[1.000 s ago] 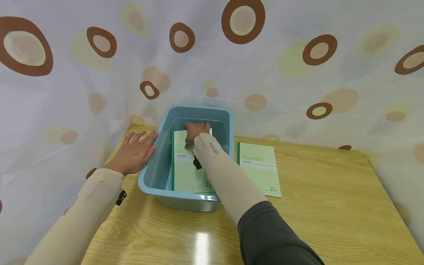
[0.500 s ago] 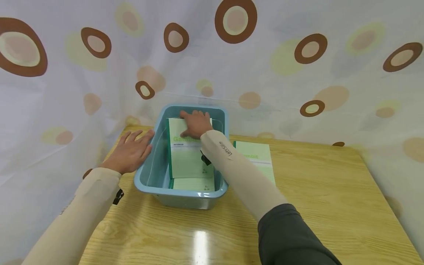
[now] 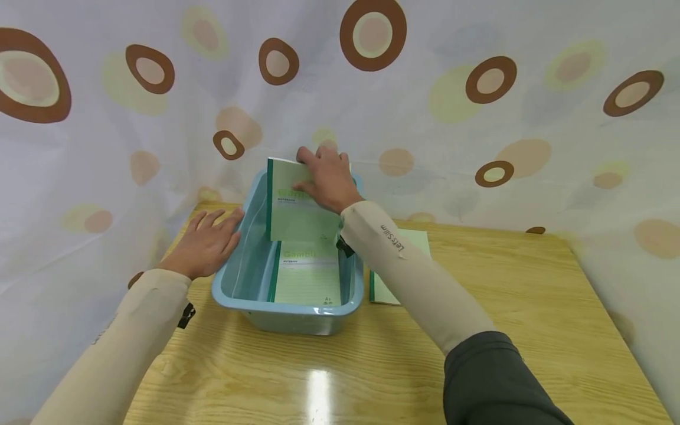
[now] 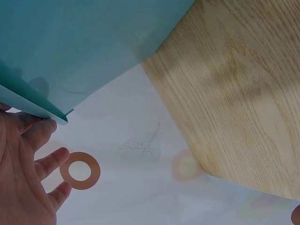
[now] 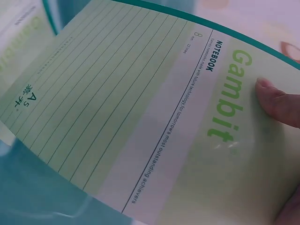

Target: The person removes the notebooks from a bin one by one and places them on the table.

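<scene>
My right hand point(image 3: 332, 180) grips a pale green notebook point(image 3: 297, 212) by its top edge, thumb on the front cover and fingers behind. The notebook stands tilted up, its top above the far rim of a blue plastic basin point(image 3: 234, 298). In the right wrist view the thumb point(image 5: 276, 103) presses beside the word "Gambit" on the cover. A second green notebook point(image 3: 308, 283) lies on the basin's floor. My left hand point(image 3: 204, 245) rests against the basin's left rim with fingers extended; in the left wrist view its fingertips point(image 4: 44, 129) touch the rim's underside.
On the wooden table point(image 3: 504, 319), right of the basin, lies another green notebook point(image 3: 385, 289), partly covered by my right forearm. A patterned cloth point(image 3: 425, 118) with brown rings hangs behind and along both sides of the table.
My right hand has risen up and away, lifting the upper notebook out of the basin and baring the one beneath. My left hand has stayed at the rim; the view has shifted slightly.
</scene>
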Demonstrator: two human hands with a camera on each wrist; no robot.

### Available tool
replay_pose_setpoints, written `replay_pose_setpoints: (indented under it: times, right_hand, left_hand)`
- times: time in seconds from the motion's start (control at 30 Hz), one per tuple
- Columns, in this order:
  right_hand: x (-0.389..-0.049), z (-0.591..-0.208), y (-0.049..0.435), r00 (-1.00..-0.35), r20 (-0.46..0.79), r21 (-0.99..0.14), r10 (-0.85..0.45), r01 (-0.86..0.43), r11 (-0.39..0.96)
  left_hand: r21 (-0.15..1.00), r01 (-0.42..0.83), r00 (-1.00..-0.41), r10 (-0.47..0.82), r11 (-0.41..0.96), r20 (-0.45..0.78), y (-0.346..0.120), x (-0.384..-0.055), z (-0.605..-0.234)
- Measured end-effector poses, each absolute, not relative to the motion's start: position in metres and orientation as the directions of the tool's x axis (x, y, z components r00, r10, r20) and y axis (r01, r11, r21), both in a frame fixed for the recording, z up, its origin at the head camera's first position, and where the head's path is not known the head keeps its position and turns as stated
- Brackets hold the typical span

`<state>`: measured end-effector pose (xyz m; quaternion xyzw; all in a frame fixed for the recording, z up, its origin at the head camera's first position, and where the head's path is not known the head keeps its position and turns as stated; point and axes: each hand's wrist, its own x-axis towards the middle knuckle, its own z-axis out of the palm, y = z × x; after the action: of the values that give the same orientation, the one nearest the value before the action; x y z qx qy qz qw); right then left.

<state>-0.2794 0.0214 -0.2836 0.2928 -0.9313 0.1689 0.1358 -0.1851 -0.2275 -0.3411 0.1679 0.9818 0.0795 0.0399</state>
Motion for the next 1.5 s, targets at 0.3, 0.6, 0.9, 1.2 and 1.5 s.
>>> replay_pose_setpoints:
  times: [0.3,0.6,0.9,1.2,1.5]
  right_hand:
    - [-0.260,-0.219,0.054,-0.776,0.490,-0.384,-0.397,-0.601,0.701]
    - [-0.231,-0.172,0.113,-0.805,0.528,-0.560,-0.270,-0.569,0.602]
    - [-0.208,-0.160,0.196,-0.858,0.509,-0.687,-0.074,-0.456,0.566]
    - [-0.201,-0.187,0.264,-0.935,0.350,-0.736,0.055,-0.239,0.633]
    - [-0.205,-0.233,0.318,-0.964,0.259,-0.600,0.065,-0.108,0.792]
  left_hand:
    - [0.171,0.336,-0.937,0.347,0.926,-0.041,-0.228,-0.186,-0.341]
    - [0.161,0.341,-0.936,0.351,0.926,-0.038,-0.228,-0.184,-0.340]
    - [0.153,0.346,-0.935,0.354,0.926,-0.030,-0.229,-0.184,-0.340]
    - [0.154,0.350,-0.933,0.358,0.924,-0.031,-0.229,-0.183,-0.340]
    - [0.150,0.349,-0.934,0.356,0.925,-0.026,-0.229,-0.185,-0.342]
